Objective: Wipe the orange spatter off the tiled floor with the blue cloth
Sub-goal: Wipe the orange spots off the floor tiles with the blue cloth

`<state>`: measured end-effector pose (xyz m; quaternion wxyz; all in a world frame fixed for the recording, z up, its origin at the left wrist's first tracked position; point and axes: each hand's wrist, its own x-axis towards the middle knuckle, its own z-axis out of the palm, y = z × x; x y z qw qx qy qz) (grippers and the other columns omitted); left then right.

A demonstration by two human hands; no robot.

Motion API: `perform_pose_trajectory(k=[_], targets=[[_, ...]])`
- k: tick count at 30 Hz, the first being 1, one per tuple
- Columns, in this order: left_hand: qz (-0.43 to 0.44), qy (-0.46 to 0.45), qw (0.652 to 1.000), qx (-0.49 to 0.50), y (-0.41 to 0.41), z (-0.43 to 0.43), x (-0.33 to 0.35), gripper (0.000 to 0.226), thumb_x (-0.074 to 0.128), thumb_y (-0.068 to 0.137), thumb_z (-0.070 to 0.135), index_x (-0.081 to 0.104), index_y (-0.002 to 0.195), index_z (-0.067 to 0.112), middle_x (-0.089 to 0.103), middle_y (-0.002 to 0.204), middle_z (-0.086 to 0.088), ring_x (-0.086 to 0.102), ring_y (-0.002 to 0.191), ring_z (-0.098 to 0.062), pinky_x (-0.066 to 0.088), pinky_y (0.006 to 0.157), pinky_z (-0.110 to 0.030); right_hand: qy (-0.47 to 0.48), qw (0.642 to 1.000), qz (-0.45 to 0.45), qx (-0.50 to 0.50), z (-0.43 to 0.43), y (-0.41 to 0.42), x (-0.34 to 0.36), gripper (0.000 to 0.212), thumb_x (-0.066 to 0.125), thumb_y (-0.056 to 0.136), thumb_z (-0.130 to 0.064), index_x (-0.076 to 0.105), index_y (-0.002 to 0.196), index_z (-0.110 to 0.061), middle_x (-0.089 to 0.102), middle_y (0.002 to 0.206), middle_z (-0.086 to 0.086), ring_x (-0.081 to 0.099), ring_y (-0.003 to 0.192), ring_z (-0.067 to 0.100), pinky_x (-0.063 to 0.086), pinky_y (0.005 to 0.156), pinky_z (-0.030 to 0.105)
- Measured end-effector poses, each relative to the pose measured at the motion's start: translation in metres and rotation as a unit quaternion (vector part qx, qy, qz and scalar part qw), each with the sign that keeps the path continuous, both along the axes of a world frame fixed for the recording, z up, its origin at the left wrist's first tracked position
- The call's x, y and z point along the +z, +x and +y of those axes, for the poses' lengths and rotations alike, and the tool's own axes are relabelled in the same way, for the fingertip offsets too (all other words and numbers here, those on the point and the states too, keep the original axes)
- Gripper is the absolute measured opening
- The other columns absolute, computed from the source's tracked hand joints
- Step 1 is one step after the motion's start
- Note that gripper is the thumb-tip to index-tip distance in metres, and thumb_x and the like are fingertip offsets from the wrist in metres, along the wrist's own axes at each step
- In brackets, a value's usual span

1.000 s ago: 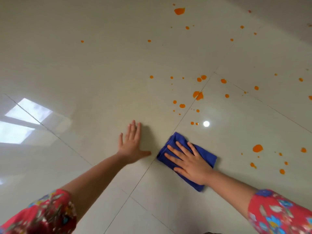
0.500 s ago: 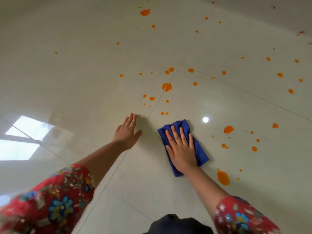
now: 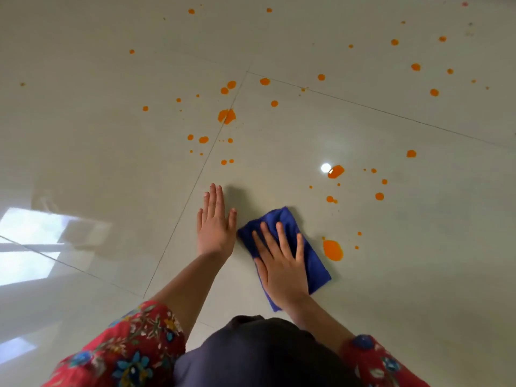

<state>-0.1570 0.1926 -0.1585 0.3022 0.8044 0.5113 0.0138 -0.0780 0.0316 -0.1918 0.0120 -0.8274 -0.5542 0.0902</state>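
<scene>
A folded blue cloth [image 3: 314,255] lies flat on the glossy pale tiled floor [image 3: 111,152]. My right hand [image 3: 282,268] presses on it with straight spread fingers. My left hand [image 3: 215,225] rests flat on the bare tile just left of the cloth, fingers straight and together. Orange spatter covers the floor ahead. A large drop [image 3: 332,250] sits right beside the cloth's right edge. Another big blot [image 3: 226,116] lies on a grout line farther away, and an oblong drop [image 3: 336,171] is ahead to the right. Several small drops are scattered around them.
Grout lines [image 3: 363,106] cross the floor. A window's bright reflection [image 3: 33,241] shows at left and a lamp's glare spot [image 3: 325,167] ahead. My dark-clothed knee [image 3: 259,353] fills the bottom centre, between red floral sleeves [image 3: 125,347].
The view has shifted forward and right. The cloth under my right hand has slid rightwards, close to a large orange drop. My left hand now lies closer to the cloth.
</scene>
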Motion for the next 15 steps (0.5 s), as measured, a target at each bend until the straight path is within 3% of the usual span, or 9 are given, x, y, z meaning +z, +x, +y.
perform_pose_trajectory(k=[2, 5, 10, 15], targets=[[0.006, -0.002, 0.999, -0.035, 0.006, -0.006, -0.003, 0.061, 0.026, 0.102, 0.038, -0.004, 0.153, 0.024, -0.012, 0.159, 0.011, -0.011, 0.147, -0.009, -0.001, 0.12, -0.033, -0.013, 1.0, -0.022, 0.012, -0.041, -0.002, -0.001, 0.058, 0.033, 0.098, -0.045, 0.021, 0.153, -0.03, 0.018, 0.162, -0.007, 0.01, 0.149, 0.031, 0.0, 0.116, 0.061], [0.048, -0.005, 0.994, -0.101, 0.007, -0.013, -0.012, 0.066, 0.021, 0.099, 0.05, -0.011, 0.152, 0.025, -0.021, 0.156, 0.011, -0.018, 0.145, -0.009, -0.005, 0.119, -0.033, -0.017, 0.998, -0.024, -0.049, -0.084, 0.018, 0.002, 0.06, 0.033, 0.096, -0.048, 0.022, 0.153, -0.032, 0.02, 0.161, -0.008, 0.014, 0.148, 0.035, 0.012, 0.112, 0.067], [0.149, -0.017, 0.98, -0.13, 0.017, -0.017, -0.02, 0.077, 0.018, 0.095, 0.061, -0.027, 0.146, 0.024, -0.037, 0.148, 0.009, -0.034, 0.138, -0.012, -0.016, 0.116, -0.038, 0.01, 0.975, -0.01, -0.223, -0.022, 0.033, 0.0, 0.059, 0.024, 0.1, -0.046, 0.013, 0.155, -0.029, 0.011, 0.162, -0.005, 0.011, 0.15, 0.029, 0.012, 0.116, 0.06], [0.151, -0.025, 0.978, -0.141, 0.016, -0.018, -0.017, 0.076, 0.017, 0.095, 0.06, -0.027, 0.145, 0.024, -0.037, 0.149, 0.007, -0.033, 0.138, -0.012, -0.016, 0.117, -0.038, -0.005, 0.999, 0.022, -0.034, -0.057, 0.012, -0.005, 0.059, 0.029, 0.1, -0.041, 0.015, 0.155, -0.025, 0.009, 0.163, -0.003, 0.018, 0.149, 0.024, 0.018, 0.117, 0.046]])
